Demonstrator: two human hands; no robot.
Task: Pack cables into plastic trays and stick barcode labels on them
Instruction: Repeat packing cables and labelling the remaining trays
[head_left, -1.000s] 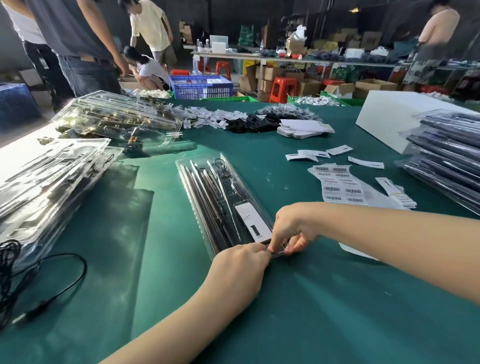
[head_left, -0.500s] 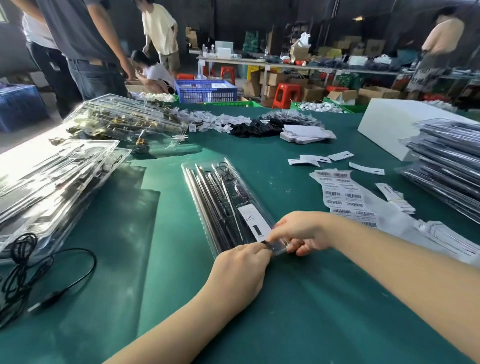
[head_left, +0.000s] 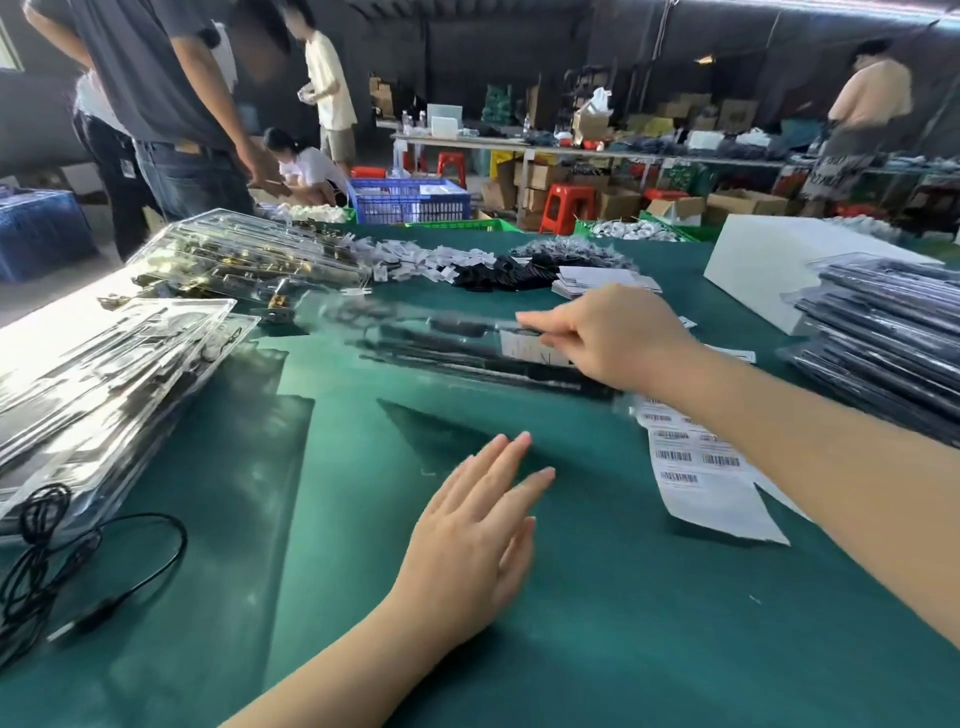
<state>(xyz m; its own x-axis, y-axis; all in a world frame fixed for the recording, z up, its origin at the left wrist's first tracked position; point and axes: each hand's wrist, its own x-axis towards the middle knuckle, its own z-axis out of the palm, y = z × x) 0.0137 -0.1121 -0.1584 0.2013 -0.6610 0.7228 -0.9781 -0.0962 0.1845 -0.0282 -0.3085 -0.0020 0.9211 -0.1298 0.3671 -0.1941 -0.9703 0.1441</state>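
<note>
Head view: I see my right hand (head_left: 618, 338) grasping the blurred clear tray (head_left: 467, 348) of black cables with its fingers; left hand (head_left: 478, 535) released, flat. Barcode sheet (head_left: 696, 467) lies toward the desk's (head_left: 597, 649) right edge.

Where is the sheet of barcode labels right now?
In the head view the barcode label sheet lies flat on the green table, right of centre, under the right forearm, between the open left hand and the right-side tray stack.

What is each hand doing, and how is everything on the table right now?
Right hand: holds the tray.
Tray: lifted, blurred, cables inside.
Left hand: open, fingers straight, holding nothing.
Label sheet: flat on the table.
Loose black cable: lying unpacked.
</note>
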